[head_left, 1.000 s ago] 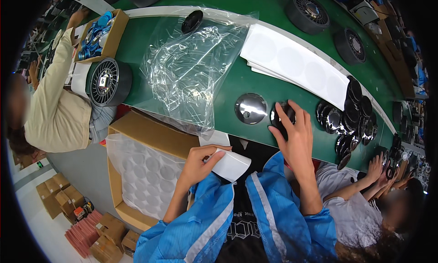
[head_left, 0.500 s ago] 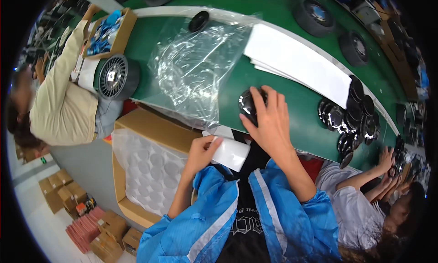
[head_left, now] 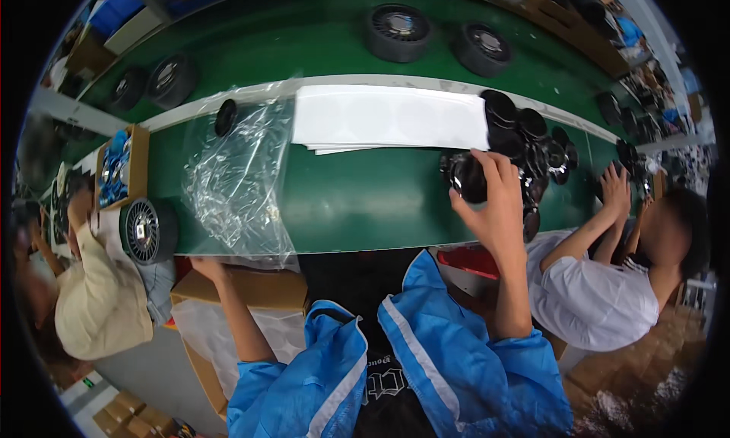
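My right hand point(head_left: 498, 202) is closed around the edge of a glossy black round cap point(head_left: 469, 181), thumb on its near side and fingers over the far side. It is at the left edge of a pile of similar black caps point(head_left: 536, 153) on the green table. My left hand point(head_left: 209, 268) is low at the table's front edge, beside the cardboard box point(head_left: 258, 287); its fingers are mostly hidden, and no object shows in it. A crumpled clear plastic bag point(head_left: 239, 198) lies on the table right beyond it.
White sheets point(head_left: 388, 117) lie stacked at the table's back. A lone black cap point(head_left: 226, 117) rests by the bag. At left stand a spoked wheel point(head_left: 148, 231) and a carton of blue parts point(head_left: 122, 164). More wheels point(head_left: 398, 32) sit farther back. People work on both sides.
The view has swung right. My right hand has moved right to the pile with a black cap. My left hand has moved left and down; the white piece it held is out of sight.
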Motion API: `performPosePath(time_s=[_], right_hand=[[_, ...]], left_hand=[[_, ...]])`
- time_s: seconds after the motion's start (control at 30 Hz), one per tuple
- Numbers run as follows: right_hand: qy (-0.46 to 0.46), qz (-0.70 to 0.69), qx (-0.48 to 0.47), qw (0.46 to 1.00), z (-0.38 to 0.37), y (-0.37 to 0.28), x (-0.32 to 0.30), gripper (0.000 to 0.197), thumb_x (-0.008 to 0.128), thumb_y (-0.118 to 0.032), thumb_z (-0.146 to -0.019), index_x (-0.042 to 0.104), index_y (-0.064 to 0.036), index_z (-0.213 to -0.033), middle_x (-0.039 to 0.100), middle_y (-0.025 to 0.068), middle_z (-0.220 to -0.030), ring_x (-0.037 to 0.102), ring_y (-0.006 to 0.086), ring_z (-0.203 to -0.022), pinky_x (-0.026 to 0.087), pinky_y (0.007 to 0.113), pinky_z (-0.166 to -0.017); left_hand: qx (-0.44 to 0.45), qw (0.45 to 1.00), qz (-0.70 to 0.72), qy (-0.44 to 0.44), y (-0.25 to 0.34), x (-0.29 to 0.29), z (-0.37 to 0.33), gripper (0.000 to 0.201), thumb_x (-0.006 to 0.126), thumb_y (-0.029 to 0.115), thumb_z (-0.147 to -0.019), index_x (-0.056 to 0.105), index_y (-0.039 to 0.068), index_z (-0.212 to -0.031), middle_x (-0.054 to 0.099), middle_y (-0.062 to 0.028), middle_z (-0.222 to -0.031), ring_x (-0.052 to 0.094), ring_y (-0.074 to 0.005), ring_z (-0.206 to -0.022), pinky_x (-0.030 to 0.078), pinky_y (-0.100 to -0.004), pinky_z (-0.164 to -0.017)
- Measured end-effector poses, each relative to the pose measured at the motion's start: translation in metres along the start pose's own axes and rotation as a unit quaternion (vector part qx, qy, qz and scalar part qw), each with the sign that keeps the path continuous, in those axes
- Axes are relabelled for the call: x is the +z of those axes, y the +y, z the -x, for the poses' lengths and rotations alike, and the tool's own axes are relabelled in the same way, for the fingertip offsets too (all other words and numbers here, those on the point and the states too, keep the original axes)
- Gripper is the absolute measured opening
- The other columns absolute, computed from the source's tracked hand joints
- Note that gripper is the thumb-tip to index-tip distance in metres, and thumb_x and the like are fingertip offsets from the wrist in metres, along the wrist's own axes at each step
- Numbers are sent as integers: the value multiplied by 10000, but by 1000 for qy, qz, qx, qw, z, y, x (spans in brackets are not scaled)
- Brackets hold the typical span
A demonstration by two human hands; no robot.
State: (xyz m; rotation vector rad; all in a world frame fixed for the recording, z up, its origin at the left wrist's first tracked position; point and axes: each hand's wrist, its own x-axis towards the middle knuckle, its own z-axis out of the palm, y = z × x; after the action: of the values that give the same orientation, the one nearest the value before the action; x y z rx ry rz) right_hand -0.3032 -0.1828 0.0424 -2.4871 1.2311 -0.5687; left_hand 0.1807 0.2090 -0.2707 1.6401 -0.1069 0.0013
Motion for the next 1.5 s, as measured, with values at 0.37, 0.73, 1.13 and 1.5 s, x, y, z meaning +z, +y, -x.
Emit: performPosePath(time_s=[0.37, 0.73, 1.13, 1.5], right_hand=[[87, 55, -34, 994, 13, 41, 33, 785, 861, -186, -928, 538, -64, -1633, 455, 216, -1702, 483, 453, -1489, 405, 540, -1224], [108, 17, -15, 994, 31, 35, 37, 575, 842, -122, -945, 674, -61, -1491, 510, 192, -1656, 500, 424, -1488, 406, 504, -1228], [-8, -291, -291, 911, -93, -146, 93, 196, 769, -22, -962, 798, -9, -1156, 782, 159, -1215, 733, 371, -1162, 576, 432, -990], [-181, -150, -482, 844, -252, -208, 258, 347, 901, -316, -853, 846, -93, -1113, 817, 115, -1179, 733, 374, -1193, 569, 492, -1011]], left_hand=[[69, 677, -588, -437, -117, -66, 19, 669, 708, 531, -1022, 668, 41, -1475, 683, -301, -1447, 563, -501, -1435, 253, -640, -1301], [-157, 661, -304, -668, 217, 45, 185, 444, 631, 414, -1129, 800, 25, -1259, 808, -199, -1246, 775, -368, -1160, 610, -413, -952], [339, 861, -295, -239, 277, 181, 140, 456, 731, 223, -1049, 695, 59, -1473, 564, -213, -1636, 496, -435, -1531, 347, -579, -1272], [301, 824, -446, -178, 210, 198, 153, 573, 660, 392, -1088, 605, 109, -1583, 469, -207, -1712, 417, -436, -1588, 231, -697, -1291]])
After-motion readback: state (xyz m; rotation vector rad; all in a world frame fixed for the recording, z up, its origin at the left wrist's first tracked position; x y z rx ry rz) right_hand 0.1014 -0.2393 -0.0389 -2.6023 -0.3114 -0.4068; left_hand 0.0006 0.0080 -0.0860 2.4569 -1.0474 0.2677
